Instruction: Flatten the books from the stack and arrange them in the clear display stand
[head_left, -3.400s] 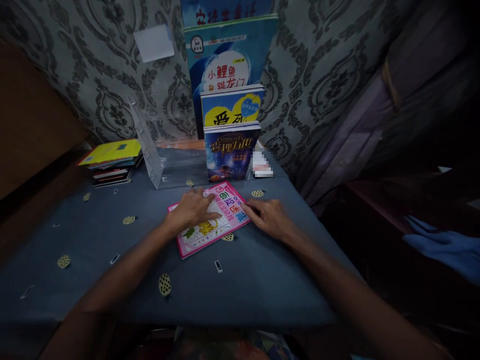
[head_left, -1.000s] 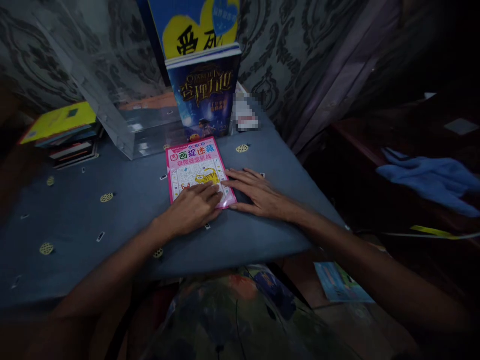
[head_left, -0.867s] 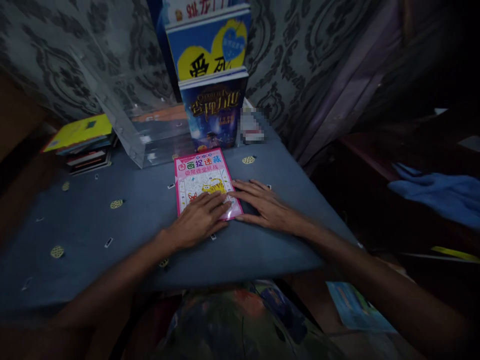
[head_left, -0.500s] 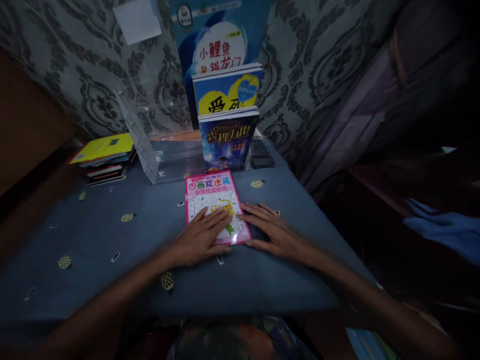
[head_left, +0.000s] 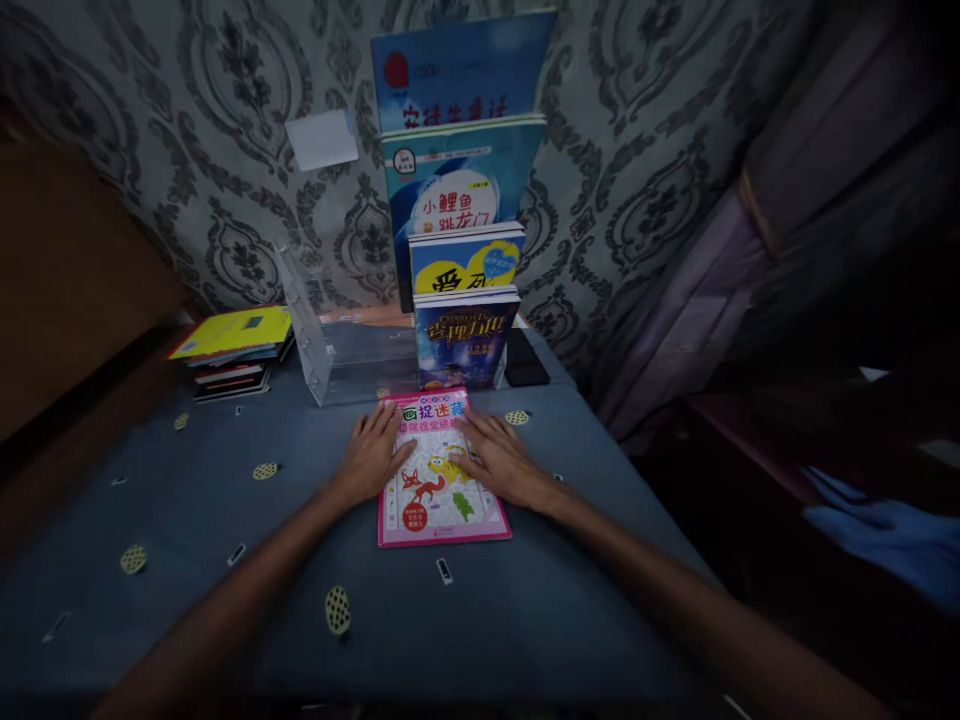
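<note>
A pink picture book (head_left: 424, 460) with a fox, a yellow tiger and a green figure on its cover lies flat on the blue tablecloth. My left hand (head_left: 373, 452) rests on the book's left edge, fingers stretched and pointing away from me. On the opposite side my right hand (head_left: 501, 460) lies over the right edge, its fingers apart across the cover. Just beyond the book's top edge stands a dark blue book (head_left: 465, 345), upright in a clear acrylic rack (head_left: 311, 350). Taller books rise behind it, among them a yellow-and-blue book (head_left: 465, 262) and a teal book (head_left: 461, 170).
A stack of books (head_left: 232, 340) with a yellow one on top lies left of the rack. Right of the rack is a dark phone-like slab (head_left: 526, 360). A patterned wall backs the table (head_left: 300, 560), and a curtain (head_left: 697, 290) hangs at the right.
My left hand has moved from the middle of the cover to its left edge. My right hand has slid farther up the right side. The camera view has tilted upward, showing more books behind.
</note>
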